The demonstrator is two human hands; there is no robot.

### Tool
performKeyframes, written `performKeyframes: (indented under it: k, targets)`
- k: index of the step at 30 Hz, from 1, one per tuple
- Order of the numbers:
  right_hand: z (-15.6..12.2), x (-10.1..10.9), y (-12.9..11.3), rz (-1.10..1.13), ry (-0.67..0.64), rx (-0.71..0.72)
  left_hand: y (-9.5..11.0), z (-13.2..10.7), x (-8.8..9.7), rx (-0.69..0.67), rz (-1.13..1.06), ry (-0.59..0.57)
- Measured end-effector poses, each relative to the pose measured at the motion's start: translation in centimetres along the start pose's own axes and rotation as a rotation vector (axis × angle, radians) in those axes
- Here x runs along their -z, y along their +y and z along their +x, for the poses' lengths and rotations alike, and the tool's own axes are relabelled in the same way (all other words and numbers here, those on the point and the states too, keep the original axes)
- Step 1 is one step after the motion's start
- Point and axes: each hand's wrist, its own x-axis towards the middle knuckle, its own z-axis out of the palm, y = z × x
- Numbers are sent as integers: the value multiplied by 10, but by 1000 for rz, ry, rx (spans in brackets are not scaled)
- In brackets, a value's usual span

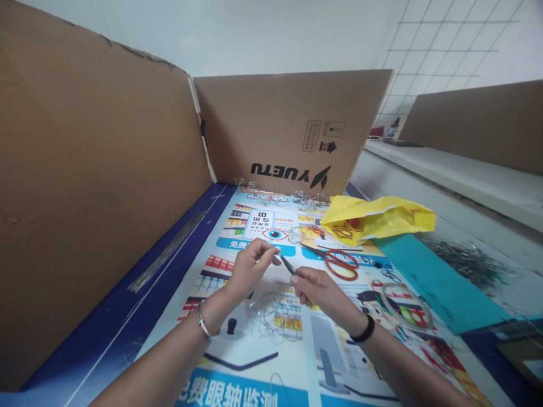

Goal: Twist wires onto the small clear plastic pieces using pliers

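Observation:
My right hand (311,285) is wrapped round a pair of pliers (288,264) with dark jaws and a bit of yellow handle showing. The jaws point up and left, to the fingertips of my left hand (253,264). Thumb and forefinger of that hand are pinched together at the plier tips; what they hold is too small to make out. Below both hands lies a loose tangle of thin silvery wire (271,319) on the printed poster sheet (254,353). Orange-handled scissors (341,264) rest just beyond my right hand.
Cardboard panels (280,124) wall the left and back. A yellow plastic bag (382,217) lies back right, near a coil of wire (426,308) and a heap of wire pieces (466,263). Straight wires (167,251) lie along the left; more tangles (307,199) sit at the back.

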Motion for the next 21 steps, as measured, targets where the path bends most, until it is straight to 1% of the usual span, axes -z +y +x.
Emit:
performKeyframes:
  k: [4, 7, 8, 10, 13, 15, 18, 21]
  targets:
    - [3, 9, 2, -267, 52, 168, 2, 5, 6, -37, 36, -62]
    - [4, 11, 2, -422, 86, 237, 2, 6, 8, -94, 31, -116]
    - [4, 11, 3, -461, 91, 251, 1, 6, 7, -93, 17, -133]
    - [4, 10, 4, -512, 96, 268, -1, 5, 6, -29, -44, -172]
    - [4, 6, 7, -546, 89, 278, -3, 5, 4, 140, -162, -220]
    - [4, 5, 9, -561, 90, 278, -1, 4, 4, 215, -203, -235]
    - [3, 3, 8, -561, 115, 269, 4, 4, 4, 260, -254, -248]
    - [3, 4, 5, -509, 175, 240, 5, 4, 4, 265, -312, -273]
